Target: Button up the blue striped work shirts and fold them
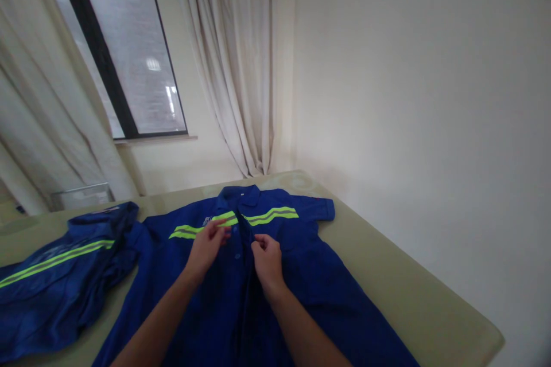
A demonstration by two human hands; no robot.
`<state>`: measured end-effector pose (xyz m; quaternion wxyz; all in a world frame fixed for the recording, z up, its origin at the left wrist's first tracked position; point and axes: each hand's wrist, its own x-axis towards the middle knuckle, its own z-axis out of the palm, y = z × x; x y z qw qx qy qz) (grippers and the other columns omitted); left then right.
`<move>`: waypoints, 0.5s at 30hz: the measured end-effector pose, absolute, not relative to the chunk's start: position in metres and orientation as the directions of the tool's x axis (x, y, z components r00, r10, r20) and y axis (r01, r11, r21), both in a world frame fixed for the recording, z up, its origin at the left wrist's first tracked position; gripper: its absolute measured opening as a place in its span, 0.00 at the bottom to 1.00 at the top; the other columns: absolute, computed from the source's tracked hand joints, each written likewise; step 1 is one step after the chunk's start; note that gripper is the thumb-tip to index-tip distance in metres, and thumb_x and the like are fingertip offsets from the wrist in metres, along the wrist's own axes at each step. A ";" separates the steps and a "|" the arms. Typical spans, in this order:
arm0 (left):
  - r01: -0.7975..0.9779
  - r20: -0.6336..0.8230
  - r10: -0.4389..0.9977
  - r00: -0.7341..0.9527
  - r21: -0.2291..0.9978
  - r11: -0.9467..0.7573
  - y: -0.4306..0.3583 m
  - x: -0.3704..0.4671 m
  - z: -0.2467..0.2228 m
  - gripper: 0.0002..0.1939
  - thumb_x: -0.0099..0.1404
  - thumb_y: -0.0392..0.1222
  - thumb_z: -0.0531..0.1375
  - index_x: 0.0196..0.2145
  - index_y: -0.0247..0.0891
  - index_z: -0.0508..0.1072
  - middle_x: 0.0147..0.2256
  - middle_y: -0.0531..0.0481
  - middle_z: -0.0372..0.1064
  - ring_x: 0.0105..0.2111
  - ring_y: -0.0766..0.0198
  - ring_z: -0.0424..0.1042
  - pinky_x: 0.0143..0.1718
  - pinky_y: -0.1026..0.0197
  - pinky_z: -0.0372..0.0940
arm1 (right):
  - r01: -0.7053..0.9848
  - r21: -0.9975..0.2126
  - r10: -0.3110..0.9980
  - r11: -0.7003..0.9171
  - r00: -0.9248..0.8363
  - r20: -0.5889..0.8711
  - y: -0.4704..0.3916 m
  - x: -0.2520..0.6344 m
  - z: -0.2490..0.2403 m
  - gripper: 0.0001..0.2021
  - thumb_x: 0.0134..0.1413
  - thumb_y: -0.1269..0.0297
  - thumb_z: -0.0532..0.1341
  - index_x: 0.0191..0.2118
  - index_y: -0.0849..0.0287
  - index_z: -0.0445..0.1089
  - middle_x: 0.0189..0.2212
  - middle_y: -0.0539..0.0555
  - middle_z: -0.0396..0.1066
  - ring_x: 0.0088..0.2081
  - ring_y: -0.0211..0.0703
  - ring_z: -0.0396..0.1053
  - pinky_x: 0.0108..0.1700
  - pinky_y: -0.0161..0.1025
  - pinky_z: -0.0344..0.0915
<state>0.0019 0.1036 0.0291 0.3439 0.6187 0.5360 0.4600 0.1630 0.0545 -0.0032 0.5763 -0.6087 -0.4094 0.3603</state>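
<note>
A blue short-sleeved shirt (pixel 301 264) with yellow-green and grey reflective stripes lies spread out, collar away from me, its front partly open down the middle. My right hand (pixel 267 258) pinches the edge of the front opening just below the stripe. Over the other front panel, near the buttons and the chest stripe, is my left hand (pixel 210 243); its fingers are bent and slightly apart, with nothing visible in them.
The shirt rests on a pale green padded surface (pixel 387 241). At the left lies another blue striped garment (pixel 55 292), rumpled. Behind are curtains (pixel 241 69), a window (pixel 129 40) and a clear box (pixel 81 196); a wall (pixel 408 97) borders the right.
</note>
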 end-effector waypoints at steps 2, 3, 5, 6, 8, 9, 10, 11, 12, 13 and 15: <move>0.420 0.241 0.964 0.108 0.868 -0.264 0.072 -0.001 0.009 0.12 0.64 0.47 0.60 0.42 0.41 0.79 0.41 0.45 0.80 0.43 0.52 0.78 0.50 0.49 0.71 | 0.049 -0.999 0.917 0.022 0.397 0.039 0.055 0.164 -0.006 0.13 0.48 0.66 0.59 0.41 0.59 0.74 0.30 0.54 0.78 0.33 0.46 0.75 0.35 0.38 0.69; 0.499 0.281 0.940 0.192 0.797 -0.340 0.058 -0.003 0.002 0.12 0.65 0.47 0.60 0.42 0.43 0.80 0.42 0.46 0.79 0.45 0.52 0.76 0.52 0.48 0.69 | 0.035 -0.999 0.919 0.029 0.392 0.041 0.055 0.164 -0.007 0.14 0.48 0.66 0.59 0.41 0.60 0.73 0.29 0.53 0.77 0.31 0.45 0.74 0.33 0.37 0.67; 0.618 0.318 0.890 0.327 0.640 -0.456 0.039 -0.005 -0.005 0.14 0.69 0.48 0.56 0.44 0.45 0.80 0.45 0.46 0.78 0.47 0.52 0.74 0.54 0.48 0.65 | 0.021 -0.999 0.923 0.044 0.381 0.049 0.055 0.163 -0.009 0.14 0.46 0.66 0.59 0.42 0.59 0.71 0.27 0.51 0.76 0.27 0.43 0.72 0.30 0.36 0.65; 0.651 0.320 0.876 0.361 0.586 -0.483 0.035 -0.005 -0.005 0.16 0.71 0.49 0.53 0.44 0.45 0.79 0.45 0.46 0.77 0.46 0.53 0.73 0.54 0.49 0.65 | 0.021 -0.998 0.927 0.056 0.371 0.060 0.054 0.162 -0.009 0.14 0.45 0.66 0.60 0.41 0.58 0.70 0.27 0.50 0.75 0.27 0.43 0.71 0.29 0.36 0.64; 0.668 0.308 0.885 0.350 0.580 -0.466 0.033 -0.004 -0.001 0.21 0.75 0.50 0.47 0.43 0.44 0.79 0.43 0.46 0.77 0.45 0.54 0.74 0.51 0.52 0.65 | 0.046 -0.995 0.936 0.091 0.337 0.102 0.054 0.162 -0.009 0.12 0.44 0.66 0.61 0.39 0.57 0.68 0.26 0.48 0.73 0.27 0.42 0.70 0.29 0.35 0.64; 0.662 0.293 0.895 0.337 0.602 -0.447 0.034 -0.003 0.003 0.23 0.75 0.51 0.45 0.42 0.44 0.78 0.42 0.46 0.77 0.44 0.55 0.74 0.50 0.54 0.65 | 0.068 -0.991 0.940 0.119 0.313 0.135 0.053 0.163 -0.008 0.10 0.45 0.65 0.61 0.37 0.56 0.68 0.25 0.48 0.73 0.27 0.42 0.70 0.29 0.35 0.64; 0.654 0.268 0.907 0.326 0.629 -0.421 0.037 -0.002 0.005 0.23 0.75 0.52 0.45 0.41 0.44 0.78 0.40 0.47 0.77 0.42 0.56 0.74 0.47 0.56 0.65 | 0.088 -0.985 0.944 0.150 0.284 0.169 0.053 0.163 -0.008 0.08 0.45 0.65 0.61 0.35 0.56 0.68 0.25 0.48 0.72 0.28 0.42 0.70 0.30 0.35 0.64; 0.645 0.233 0.921 0.314 0.660 -0.386 0.039 -0.001 0.008 0.21 0.74 0.53 0.47 0.40 0.44 0.78 0.39 0.49 0.77 0.40 0.57 0.74 0.45 0.58 0.65 | 0.102 -0.978 0.946 0.181 0.254 0.202 0.052 0.164 -0.006 0.06 0.45 0.65 0.61 0.33 0.56 0.67 0.25 0.49 0.72 0.29 0.42 0.70 0.31 0.35 0.65; 0.636 0.193 0.934 0.301 0.689 -0.347 0.042 0.000 0.010 0.18 0.73 0.52 0.50 0.40 0.44 0.78 0.37 0.50 0.77 0.38 0.58 0.74 0.41 0.59 0.65 | 0.108 -0.972 0.947 0.209 0.226 0.229 0.052 0.165 -0.005 0.05 0.46 0.65 0.61 0.32 0.56 0.67 0.26 0.49 0.72 0.29 0.42 0.71 0.32 0.35 0.66; 0.627 0.152 0.945 0.290 0.715 -0.308 0.045 0.000 0.010 0.15 0.71 0.51 0.53 0.40 0.44 0.78 0.35 0.52 0.77 0.35 0.59 0.74 0.38 0.60 0.64 | 0.110 -0.967 0.947 0.229 0.205 0.248 0.051 0.165 -0.004 0.05 0.46 0.65 0.61 0.32 0.56 0.67 0.26 0.49 0.72 0.30 0.42 0.71 0.33 0.35 0.66; 0.604 0.095 0.959 0.268 0.759 -0.244 0.051 0.001 0.009 0.12 0.67 0.48 0.55 0.37 0.43 0.78 0.30 0.54 0.76 0.31 0.61 0.72 0.34 0.62 0.62 | 0.137 -0.960 0.947 0.244 0.179 0.266 0.049 0.167 -0.001 0.05 0.47 0.66 0.59 0.33 0.56 0.68 0.26 0.48 0.71 0.28 0.41 0.70 0.32 0.35 0.65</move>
